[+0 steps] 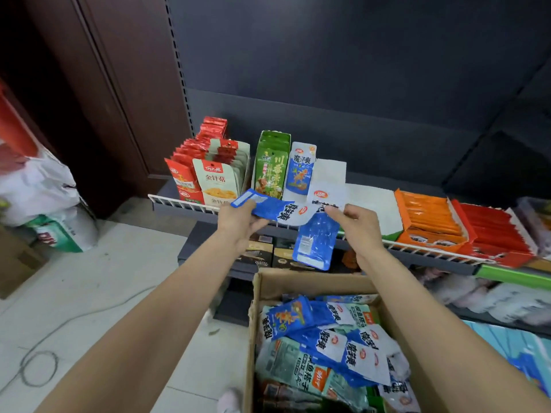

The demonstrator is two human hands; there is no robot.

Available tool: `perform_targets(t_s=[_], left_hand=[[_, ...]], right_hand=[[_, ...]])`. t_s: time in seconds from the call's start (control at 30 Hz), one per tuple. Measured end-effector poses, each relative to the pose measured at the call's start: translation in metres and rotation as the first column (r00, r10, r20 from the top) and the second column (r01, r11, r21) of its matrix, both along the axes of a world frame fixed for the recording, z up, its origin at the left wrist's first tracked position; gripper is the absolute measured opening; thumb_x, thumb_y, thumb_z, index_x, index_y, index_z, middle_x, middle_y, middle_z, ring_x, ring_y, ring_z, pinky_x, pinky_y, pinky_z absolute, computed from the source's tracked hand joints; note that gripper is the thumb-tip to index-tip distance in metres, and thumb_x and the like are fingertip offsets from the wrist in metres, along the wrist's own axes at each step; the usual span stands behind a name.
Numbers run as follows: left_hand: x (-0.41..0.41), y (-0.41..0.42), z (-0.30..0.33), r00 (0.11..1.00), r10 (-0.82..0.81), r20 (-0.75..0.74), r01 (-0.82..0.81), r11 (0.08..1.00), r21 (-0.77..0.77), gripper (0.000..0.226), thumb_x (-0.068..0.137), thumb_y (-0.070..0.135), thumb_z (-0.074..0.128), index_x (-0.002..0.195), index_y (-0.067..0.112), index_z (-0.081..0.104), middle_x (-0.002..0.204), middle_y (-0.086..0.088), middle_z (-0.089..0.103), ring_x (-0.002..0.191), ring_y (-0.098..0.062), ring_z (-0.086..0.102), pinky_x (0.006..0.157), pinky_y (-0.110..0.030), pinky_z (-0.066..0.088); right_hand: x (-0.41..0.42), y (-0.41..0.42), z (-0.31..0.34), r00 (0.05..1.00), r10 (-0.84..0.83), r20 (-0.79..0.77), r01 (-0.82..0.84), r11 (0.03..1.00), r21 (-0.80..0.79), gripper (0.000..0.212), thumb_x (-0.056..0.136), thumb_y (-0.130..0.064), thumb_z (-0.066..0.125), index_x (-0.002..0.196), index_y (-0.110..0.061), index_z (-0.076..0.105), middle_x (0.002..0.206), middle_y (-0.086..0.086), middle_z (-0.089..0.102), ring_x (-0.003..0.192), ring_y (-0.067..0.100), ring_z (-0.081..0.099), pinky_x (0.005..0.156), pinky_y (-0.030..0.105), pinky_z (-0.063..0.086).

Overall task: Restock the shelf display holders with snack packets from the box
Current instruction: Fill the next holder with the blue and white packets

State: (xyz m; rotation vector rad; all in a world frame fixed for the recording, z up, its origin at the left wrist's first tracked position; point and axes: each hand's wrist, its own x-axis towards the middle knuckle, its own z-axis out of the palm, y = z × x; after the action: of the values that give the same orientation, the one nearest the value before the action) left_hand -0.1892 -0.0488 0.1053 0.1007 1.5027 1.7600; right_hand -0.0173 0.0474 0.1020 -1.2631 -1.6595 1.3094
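The left hand (238, 223) curled its fingers around a sideways blue packet (275, 208); the right hand (356, 225) pinched a hanging blue packet (314, 242), its fingertips hidden. Below, the box (310, 283) ran out of frame.

Glossy plastic snack packets (343, 344) — in a matt, rough cardboard box (301, 283); white-coated wire shelf rail (185, 202).

shelf (351, 186): dark, white wire front rail | left: red packets (190, 156), cream packets (220, 177), green holder (269, 165), blue packet (300, 171) | right: orange box (429, 216), red box (495, 231)
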Motion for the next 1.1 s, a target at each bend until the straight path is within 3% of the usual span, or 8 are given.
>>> perform_targets(t_s=[0.2, 0.3, 0.43, 0.57, 0.63, 0.8, 0.97, 1.1], left_hand=[[-0.053, 0.055, 0.001, 0.954, -0.18, 0.239, 0.183, 0.983, 0.006, 0.033, 0.095, -0.004, 0.046, 0.128, -0.008, 0.042, 0.121, -0.029, 0.052, 0.071, -0.03, 0.069, 0.052, -0.026, 0.058], [-0.072, 0.078, -0.002, 0.901, -0.241, 0.36, 0.244, 0.969, 0.04, 0.036, 0.098, 0.001, 0.041, 0.132, -0.008, 0.034, 0.109, -0.033, 0.056, 0.06, -0.033, 0.07, 0.045, -0.025, 0.054], [-0.083, 0.096, 0.005, 0.815, -0.4, 0.419, 0.415, 0.908, 0.059, 0.023, 0.1, 0.014, 0.04, 0.108, -0.005, 0.05, 0.088, -0.026, 0.061, 0.061, -0.03, 0.069, 0.045, -0.022, 0.054], [-0.089, 0.106, 0.013, 0.682, -0.514, 0.521, 0.445, 0.856, 0.261, 0.025, 0.089, -0.005, 0.026, 0.098, -0.005, 0.049, 0.114, -0.035, 0.053, 0.097, -0.04, 0.06, 0.077, -0.035, 0.058], [-0.092, 0.116, 0.01, 0.677, -0.519, 0.522, 0.445, 0.853, 0.272, 0.024, 0.091, -0.011, 0.031, 0.105, -0.006, 0.05, 0.117, -0.034, 0.053, 0.095, -0.035, 0.062, 0.073, -0.032, 0.058], [-0.097, 0.135, -0.006, 0.759, -0.624, 0.187, 0.645, 0.76, -0.08, 0.019, 0.092, 0.015, 0.059, 0.1, -0.002, 0.058, 0.083, -0.018, 0.068, 0.059, -0.017, 0.069, 0.05, -0.02, 0.055], [-0.106, 0.146, -0.01, 0.559, -0.822, -0.107, 0.732, 0.551, -0.401, 0.035, 0.09, 0.042, 0.057, 0.1, 0.009, 0.058, 0.063, -0.004, 0.066, 0.037, -0.009, 0.057, 0.04, -0.018, 0.047], [-0.112, 0.16, -0.017, 0.338, -0.842, -0.421, 0.595, 0.537, -0.598, 0.04, 0.091, 0.047, 0.054, 0.073, 0.011, 0.056, 0.061, -0.005, 0.061, 0.039, -0.012, 0.056, 0.044, -0.021, 0.048]], right_hand=[[-0.062, 0.03, 0.006, 0.984, 0.063, -0.167, -0.077, 0.994, -0.077, 0.013, 0.096, -0.012, 0.05, 0.106, -0.016, 0.057, 0.091, 0.0, 0.065, 0.078, 0.011, 0.061, 0.069, 0.031, 0.055], [-0.08, 0.045, 0.002, 0.987, 0.022, -0.16, -0.036, 0.996, -0.08, 0.009, 0.094, -0.008, 0.053, 0.099, -0.012, 0.06, 0.089, 0.002, 0.067, 0.078, 0.011, 0.062, 0.066, 0.024, 0.054], [-0.096, 0.061, -0.002, 0.993, -0.008, -0.115, 0.0, 0.997, -0.072, 0.012, 0.09, -0.006, 0.058, 0.081, -0.011, 0.064, 0.088, 0.015, 0.066, 0.081, 0.019, 0.061, 0.081, 0.042, 0.053], [-0.109, 0.072, 0.0, 0.984, -0.09, -0.157, 0.076, 0.993, -0.09, 0.025, 0.092, -0.001, 0.053, 0.073, -0.015, 0.059, 0.08, 0.007, 0.064, 0.08, 0.02, 0.062, 0.081, 0.036, 0.054], [-0.111, 0.08, 0.001, 0.975, -0.119, -0.187, 0.094, 0.987, -0.134, 0.022, 0.093, -0.006, 0.053, 0.074, -0.016, 0.058, 0.083, 0.009, 0.064, 0.078, 0.017, 0.062, 0.075, 0.031, 0.055], [-0.114, 0.096, 0.002, 0.977, -0.015, -0.212, -0.018, 0.988, -0.155, 0.01, 0.091, -0.011, 0.059, 0.099, -0.014, 0.063, 0.097, 0.004, 0.069, 0.086, 0.013, 0.066, 0.068, 0.023, 0.055], [-0.121, 0.111, 0.002, 0.983, -0.035, -0.182, 0.015, 0.993, -0.113, 0.02, 0.083, -0.008, 0.069, 0.102, -0.014, 0.064, 0.096, 0.003, 0.071, 0.081, 0.014, 0.069, 0.065, 0.026, 0.055], [-0.128, 0.121, 0.0, 0.985, -0.073, -0.155, 0.059, 0.994, -0.096, 0.019, 0.081, -0.006, 0.071, 0.098, -0.013, 0.066, 0.088, 0.0, 0.071, 0.072, 0.01, 0.069, 0.061, 0.023, 0.055]])
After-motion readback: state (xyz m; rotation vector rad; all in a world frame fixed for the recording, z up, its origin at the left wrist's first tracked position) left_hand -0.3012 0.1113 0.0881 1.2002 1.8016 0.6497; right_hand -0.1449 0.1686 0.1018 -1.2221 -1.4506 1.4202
